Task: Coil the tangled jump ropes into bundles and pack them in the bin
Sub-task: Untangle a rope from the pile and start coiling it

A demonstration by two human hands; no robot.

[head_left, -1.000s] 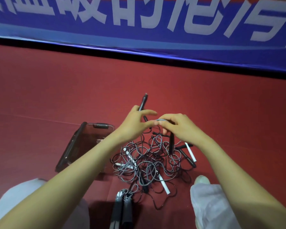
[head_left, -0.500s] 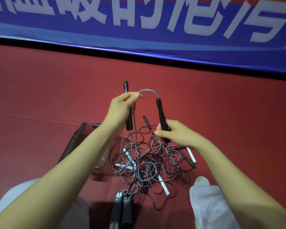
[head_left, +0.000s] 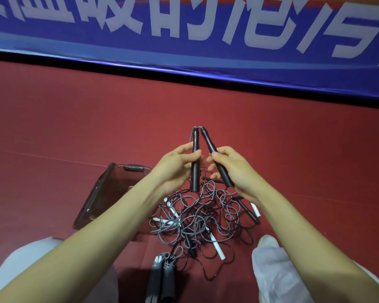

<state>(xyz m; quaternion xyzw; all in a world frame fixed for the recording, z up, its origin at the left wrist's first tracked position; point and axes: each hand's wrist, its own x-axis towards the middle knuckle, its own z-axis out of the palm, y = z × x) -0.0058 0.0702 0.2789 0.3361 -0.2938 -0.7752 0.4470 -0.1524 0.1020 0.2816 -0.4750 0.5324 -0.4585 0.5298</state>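
Observation:
A tangle of grey and black jump ropes [head_left: 197, 221] with black and white handles lies on the red floor between my knees. Above it, my left hand [head_left: 175, 167] grips one black handle [head_left: 195, 154] upright. My right hand [head_left: 232, 167] grips a second black handle [head_left: 210, 145], tilted so its top meets the first. A grey cord runs down from the handles into the tangle. The dark transparent bin [head_left: 109, 189] sits on the floor to the left of the tangle, partly behind my left forearm.
Two grey handles [head_left: 162, 278] of another rope lie side by side near the bottom centre. My knees in light trousers flank the pile, with a shoe tip [head_left: 267, 240] at right. A blue banner with white characters [head_left: 184, 29] lines the far edge of the floor.
Both hands took a black handle each, lifted them with a short arc of cord between, then brought the handle tops together above the tangle.

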